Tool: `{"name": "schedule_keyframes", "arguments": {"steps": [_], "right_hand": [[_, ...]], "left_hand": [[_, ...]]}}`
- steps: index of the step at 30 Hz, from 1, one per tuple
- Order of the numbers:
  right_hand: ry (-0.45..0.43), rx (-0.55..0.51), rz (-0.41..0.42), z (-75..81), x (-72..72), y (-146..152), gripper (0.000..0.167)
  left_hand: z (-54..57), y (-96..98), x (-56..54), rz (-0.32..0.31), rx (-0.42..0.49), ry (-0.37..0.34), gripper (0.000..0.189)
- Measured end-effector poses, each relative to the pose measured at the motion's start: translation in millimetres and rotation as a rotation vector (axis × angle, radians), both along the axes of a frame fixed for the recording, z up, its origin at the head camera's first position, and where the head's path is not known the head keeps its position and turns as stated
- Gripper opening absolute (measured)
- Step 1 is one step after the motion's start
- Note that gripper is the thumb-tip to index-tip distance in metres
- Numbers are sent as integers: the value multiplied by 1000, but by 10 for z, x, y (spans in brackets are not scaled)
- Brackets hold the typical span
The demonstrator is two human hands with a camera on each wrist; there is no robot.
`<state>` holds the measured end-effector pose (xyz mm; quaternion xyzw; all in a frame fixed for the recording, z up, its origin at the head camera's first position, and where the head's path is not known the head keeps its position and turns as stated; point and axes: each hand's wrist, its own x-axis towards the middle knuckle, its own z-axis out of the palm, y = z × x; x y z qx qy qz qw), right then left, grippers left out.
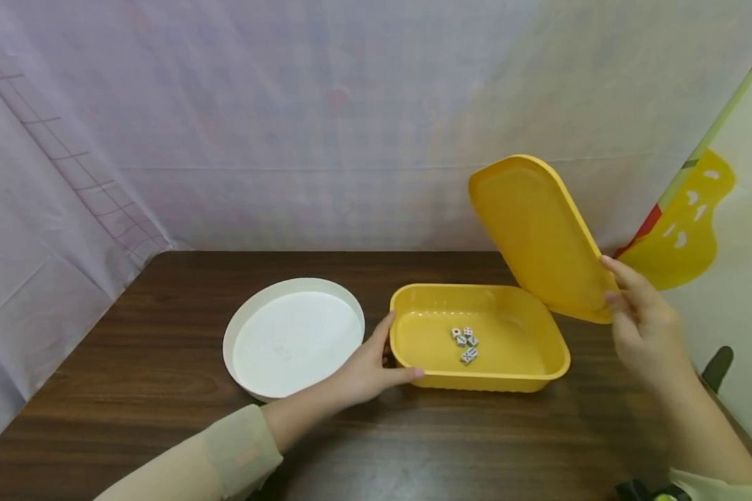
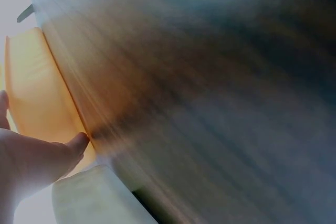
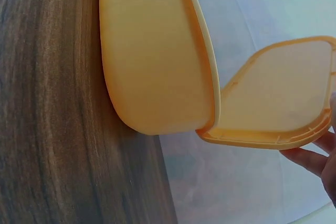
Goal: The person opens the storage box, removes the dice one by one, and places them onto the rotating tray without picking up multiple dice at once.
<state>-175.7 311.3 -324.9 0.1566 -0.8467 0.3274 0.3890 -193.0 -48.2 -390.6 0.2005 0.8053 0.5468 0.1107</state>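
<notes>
Several small white dice (image 1: 468,342) lie in a loose group on the floor of a yellow plastic box (image 1: 526,384). My left hand (image 1: 366,365) grips the box's near left corner, thumb along the front wall and fingers at the left end. The box's yellow lid (image 1: 539,233) is tilted up over the right end, held along its right edge by my right hand (image 1: 648,327) between thumb and fingers. In the right wrist view, the lid (image 3: 278,87) meets the box rim (image 3: 214,77) at one corner, and its rimmed underside shows.
A round white tray (image 1: 294,341) stands left of the box, close to my left forearm. Both rest on a dark wooden table (image 1: 150,362). Behind hangs a pale curtain (image 1: 326,125). A dark object (image 1: 639,490) lies by the right sleeve.
</notes>
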Motion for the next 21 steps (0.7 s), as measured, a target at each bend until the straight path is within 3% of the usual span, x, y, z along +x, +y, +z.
{"name": "schedule_keyframes", "arguments": {"steps": [9, 15, 21], "right_hand": [[-89, -175, -79, -51, -38, 108, 45], [-212, -209, -117, -132, -59, 256, 46], [-266, -224, -110, -161, -124, 395, 47]], "left_hand": [[7, -8, 0, -2, -28, -9, 99], [6, -2, -2, 11, -54, -16, 99], [11, -1, 4, 10, -45, -19, 99]]}}
